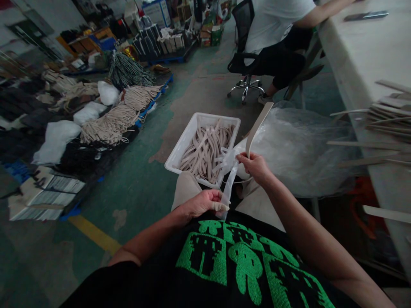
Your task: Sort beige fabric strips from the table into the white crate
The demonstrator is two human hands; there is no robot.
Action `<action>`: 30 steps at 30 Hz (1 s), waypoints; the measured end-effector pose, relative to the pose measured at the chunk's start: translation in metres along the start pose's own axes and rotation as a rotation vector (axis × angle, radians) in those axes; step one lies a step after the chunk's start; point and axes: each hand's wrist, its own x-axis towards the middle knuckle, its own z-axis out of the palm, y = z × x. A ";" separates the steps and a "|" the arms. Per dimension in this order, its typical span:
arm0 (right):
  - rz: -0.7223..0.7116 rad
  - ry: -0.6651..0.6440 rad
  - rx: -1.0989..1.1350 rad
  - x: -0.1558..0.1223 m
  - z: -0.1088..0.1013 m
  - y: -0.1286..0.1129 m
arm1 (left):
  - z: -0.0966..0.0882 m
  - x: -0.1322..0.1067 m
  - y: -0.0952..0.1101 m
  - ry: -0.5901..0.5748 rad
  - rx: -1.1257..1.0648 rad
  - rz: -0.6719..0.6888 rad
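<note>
- Right hand [256, 167]: grip closed on the lower end of a beige strap [258, 124], just outside the right edge of the white bin [180, 147].
- Left hand [204, 203]: grip pinching a translucent strip [228, 188], near the bin's near right corner.
- Loose straps [208, 152] fill the bin.
- A strap pile [390, 113] overhangs the left edge of the surface [356, 49].

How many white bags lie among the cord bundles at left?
3: the far bag by the green cords, the near bag beside black cords, and the middle bag between them. More may be hidden.
</note>
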 end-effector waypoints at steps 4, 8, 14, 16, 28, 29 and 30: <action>-0.027 -0.025 -0.037 0.002 0.002 0.000 | 0.002 -0.004 0.002 -0.096 0.227 -0.077; -0.091 -0.074 -0.104 -0.005 0.000 -0.005 | -0.002 -0.005 0.005 -0.192 0.484 -0.110; -0.206 -0.089 -0.124 -0.031 -0.014 -0.012 | -0.034 0.014 0.028 0.128 -0.118 0.192; -0.252 -0.038 -0.076 -0.042 -0.014 -0.017 | -0.041 0.023 0.040 0.237 -0.325 0.318; -0.177 -0.138 -0.086 -0.084 0.003 -0.032 | -0.022 0.052 0.069 0.436 -0.652 0.430; -0.178 -0.163 -0.163 -0.084 0.006 -0.027 | -0.022 0.052 0.069 0.440 -0.650 0.433; -0.192 -0.178 -0.237 -0.083 0.009 -0.022 | -0.023 0.053 0.069 0.448 -0.650 0.434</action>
